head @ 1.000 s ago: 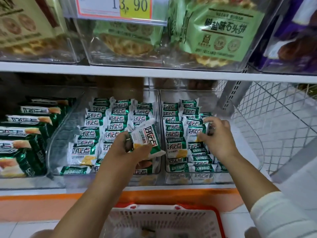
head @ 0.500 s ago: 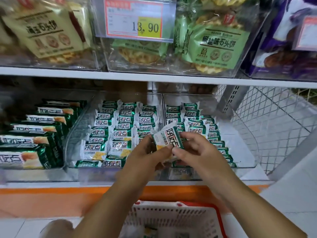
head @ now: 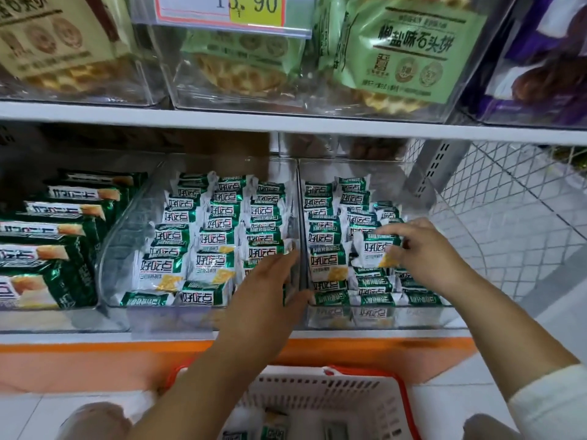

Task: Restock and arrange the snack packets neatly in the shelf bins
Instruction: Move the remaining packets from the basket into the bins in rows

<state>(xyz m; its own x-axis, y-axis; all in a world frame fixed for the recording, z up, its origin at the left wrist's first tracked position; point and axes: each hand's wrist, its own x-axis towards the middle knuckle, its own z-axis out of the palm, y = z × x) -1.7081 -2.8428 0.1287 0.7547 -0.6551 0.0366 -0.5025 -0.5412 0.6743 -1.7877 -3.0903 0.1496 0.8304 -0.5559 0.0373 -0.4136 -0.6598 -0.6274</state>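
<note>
Small green-and-white snack packets stand in rows in two clear shelf bins, the middle bin (head: 165, 312) and the right bin (head: 413, 319). My right hand (head: 425, 252) pinches one snack packet (head: 373, 249) by its right edge, holding it upright among the rows in the right bin. My left hand (head: 266, 290) lies flat with fingers extended at the clear divider (head: 300, 217) between the two bins. It holds nothing, and its fingertips touch the front packets of the middle bin.
A white basket with a red rim (head: 317, 392) sits below on the floor, with a few packets (head: 274, 420) inside. Larger dark green packs (head: 47, 249) fill the left bin. The upper shelf (head: 286, 120) holds bagged waffle biscuits and a price tag (head: 235, 7). Wire mesh (head: 514, 198) closes the right side.
The packet went from my left hand to my right, which carried it right into the right bin. My left hand dropped to the divider, empty.
</note>
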